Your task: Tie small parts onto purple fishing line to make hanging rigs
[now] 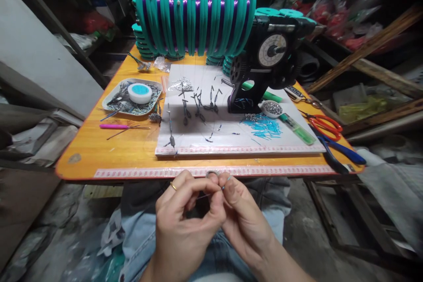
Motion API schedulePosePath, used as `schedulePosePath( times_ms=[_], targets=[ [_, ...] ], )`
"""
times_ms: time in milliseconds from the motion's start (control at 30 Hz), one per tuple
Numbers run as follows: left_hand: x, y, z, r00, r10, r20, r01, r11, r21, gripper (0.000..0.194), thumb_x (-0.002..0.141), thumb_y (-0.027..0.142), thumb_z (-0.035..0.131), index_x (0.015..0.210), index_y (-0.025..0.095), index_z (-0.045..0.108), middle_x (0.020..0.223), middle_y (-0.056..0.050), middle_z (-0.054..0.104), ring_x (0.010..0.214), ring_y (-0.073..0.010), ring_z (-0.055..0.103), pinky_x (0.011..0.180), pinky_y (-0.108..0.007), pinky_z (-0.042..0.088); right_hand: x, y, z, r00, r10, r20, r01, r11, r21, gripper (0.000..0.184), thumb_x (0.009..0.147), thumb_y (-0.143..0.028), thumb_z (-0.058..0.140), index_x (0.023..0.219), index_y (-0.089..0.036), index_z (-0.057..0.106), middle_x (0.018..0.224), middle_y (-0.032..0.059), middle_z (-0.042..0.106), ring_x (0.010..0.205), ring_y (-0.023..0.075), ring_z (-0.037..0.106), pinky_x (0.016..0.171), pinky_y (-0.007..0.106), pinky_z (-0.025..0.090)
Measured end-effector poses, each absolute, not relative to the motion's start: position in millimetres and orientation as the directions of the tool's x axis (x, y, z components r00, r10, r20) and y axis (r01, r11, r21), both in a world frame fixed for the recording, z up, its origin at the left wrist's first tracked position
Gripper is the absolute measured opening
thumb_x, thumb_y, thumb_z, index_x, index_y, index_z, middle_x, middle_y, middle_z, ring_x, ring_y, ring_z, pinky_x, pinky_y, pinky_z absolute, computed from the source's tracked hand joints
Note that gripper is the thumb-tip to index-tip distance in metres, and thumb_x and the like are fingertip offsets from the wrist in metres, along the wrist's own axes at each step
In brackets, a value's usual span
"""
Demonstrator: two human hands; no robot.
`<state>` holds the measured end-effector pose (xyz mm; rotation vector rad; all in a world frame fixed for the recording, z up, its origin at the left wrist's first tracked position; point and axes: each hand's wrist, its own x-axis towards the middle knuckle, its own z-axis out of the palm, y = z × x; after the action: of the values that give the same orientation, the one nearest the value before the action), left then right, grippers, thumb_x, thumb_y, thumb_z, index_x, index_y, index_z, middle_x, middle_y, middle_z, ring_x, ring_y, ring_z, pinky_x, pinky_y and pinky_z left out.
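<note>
My left hand (190, 224), with a ring on one finger, is closed in a pinch just in front of the table edge. A thin line (204, 196) runs to its thumb and fingertip. My right hand (249, 222) meets it fingertip to fingertip, pinching a small blue piece (223, 187), mostly hidden by the fingers. Beyond them, a white board (198, 141) carries several grey-weighted line rigs (201, 116) and a heap of short blue pieces (264, 128). A printed measuring tape (132, 172) runs along the table edge.
Teal spools (194, 20) of purple line hang above the board beside a black stand with a dial (272, 50). At left are a tray of small parts (112, 103) and a pink-handled tool (114, 127). Orange-handled pliers (325, 125) and blue-handled pliers (345, 152) lie right.
</note>
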<state>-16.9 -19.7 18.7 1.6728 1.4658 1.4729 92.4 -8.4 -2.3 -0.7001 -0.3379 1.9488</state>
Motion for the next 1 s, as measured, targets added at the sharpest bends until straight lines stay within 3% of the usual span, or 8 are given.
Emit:
schedulePosePath(
  times_ms=[600,733,867,1000],
  targets=[
    [-18.2,-22.2,15.0,-0.137,0.877,0.461,0.461,-0.355,0.813,0.016,0.079,0.004,0.064,0.079,0.019,0.064,0.064,0.005,0.05,0.053,-0.0076,0.041,0.046,-0.019,0.037,89.5,-8.8,1.5,-0.281,0.891,-0.356,-0.711,-0.442,-0.546,0.024,0.067,-0.037,0.089,0.069,-0.022,0.071,0.085,-0.0012,0.063,0.078,0.013,0.059,0.075,0.025,0.051],
    [-21.2,-23.0,7.4,-0.103,0.845,0.524,0.452,-0.43,0.782,0.022,0.081,0.002,0.067,0.093,0.02,0.07,0.069,0.004,0.053,0.058,-0.0076,0.049,0.051,-0.018,0.043,94.8,-5.5,-2.4,-0.241,0.911,-0.335,-0.682,-0.404,-0.609,0.023,0.065,-0.038,0.09,0.069,-0.022,0.074,0.084,-0.0013,0.067,0.072,0.0106,0.059,0.069,0.022,0.05],
    [-27.7,-22.1,0.9,-0.017,0.784,0.62,0.469,-0.541,0.698,0.036,0.083,-0.001,0.068,0.109,0.023,0.071,0.079,0.003,0.054,0.067,-0.0072,0.056,0.059,-0.017,0.048,104.1,0.5,-4.3,-0.242,0.93,-0.275,-0.597,-0.366,-0.714,0.021,0.068,-0.035,0.089,0.065,-0.02,0.075,0.068,-0.0006,0.068,0.063,0.0092,0.06,0.064,0.02,0.049],
    [-34.7,-22.2,-0.5,0.052,0.844,0.534,0.455,-0.497,0.739,0.038,0.083,0.004,0.067,0.117,0.021,0.063,0.096,-0.003,0.059,0.084,-0.0129,0.061,0.07,-0.021,0.054,109.3,2.6,-5.7,-0.202,0.945,-0.258,-0.552,-0.327,-0.767,0.017,0.068,-0.031,0.089,0.068,-0.02,0.077,0.068,-0.0006,0.07,0.061,0.0079,0.061,0.061,0.018,0.049]
  ],
)
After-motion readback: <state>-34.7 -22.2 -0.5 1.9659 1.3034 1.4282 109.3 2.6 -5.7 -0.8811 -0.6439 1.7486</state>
